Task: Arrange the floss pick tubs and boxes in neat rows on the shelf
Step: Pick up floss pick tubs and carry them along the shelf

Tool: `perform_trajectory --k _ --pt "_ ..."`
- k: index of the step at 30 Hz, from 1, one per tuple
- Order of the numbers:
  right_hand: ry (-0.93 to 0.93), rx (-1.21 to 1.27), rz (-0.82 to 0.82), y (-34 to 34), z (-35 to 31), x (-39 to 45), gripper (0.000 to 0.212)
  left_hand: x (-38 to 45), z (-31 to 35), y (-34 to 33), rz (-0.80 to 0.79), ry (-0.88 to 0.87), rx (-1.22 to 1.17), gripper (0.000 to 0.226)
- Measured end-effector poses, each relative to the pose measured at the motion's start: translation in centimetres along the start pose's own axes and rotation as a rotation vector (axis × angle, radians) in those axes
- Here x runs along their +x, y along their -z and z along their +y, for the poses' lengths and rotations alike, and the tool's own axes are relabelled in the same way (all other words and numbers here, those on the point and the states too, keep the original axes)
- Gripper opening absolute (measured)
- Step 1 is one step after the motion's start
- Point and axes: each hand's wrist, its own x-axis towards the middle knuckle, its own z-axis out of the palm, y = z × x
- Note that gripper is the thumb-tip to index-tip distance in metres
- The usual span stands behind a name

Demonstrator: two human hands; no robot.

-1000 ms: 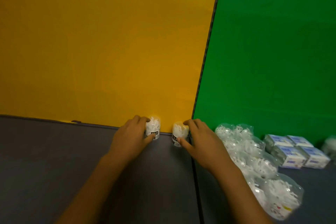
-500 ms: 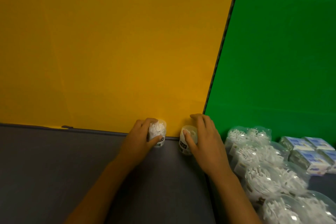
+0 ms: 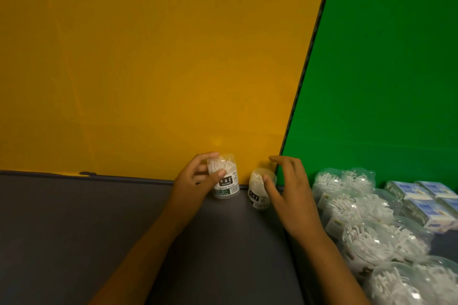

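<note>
Left hand (image 3: pixel 195 181) grips a tub (image 3: pixel 224 182) standing at the back of the shelf (image 3: pixel 74 230), against the yellow panel (image 3: pixel 148 57). Right hand (image 3: pixel 291 195) has loosely spread fingers, thumb touching a second tub (image 3: pixel 259 193) just beside the first.

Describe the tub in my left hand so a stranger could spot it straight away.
Find the yellow wall meeting the grey shelf. At its base, near the green wall, two small tubs stand apart; yours is the left tub, gripped by the left hand, its label reading DENTAL FLOSS.
</note>
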Motion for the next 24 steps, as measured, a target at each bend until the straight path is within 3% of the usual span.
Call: perform_trajectory --k 5,10,16,24 --pt "-0.082 0.025 -0.005 -0.5 0.5 -0.5 0.039 -0.4 1.5 0.7 -0.005 0.037 -0.156 0.035" --pt "-0.191 0.106 -0.165 -0.9 0.5 -0.8 0.045 -0.4 2.1 1.3 0.024 0.012 -0.175 0.036" --pt "-0.146 0.085 -0.223 -2.1 0.5 -1.2 0.061 -0.3 2.0 1.6 0.049 -0.013 -0.15 0.037" --pt "-0.137 0.188 -0.178 -1.5 0.0 -1.5 0.062 -1.3 2.6 1.4 0.054 -0.059 -0.055 0.042"
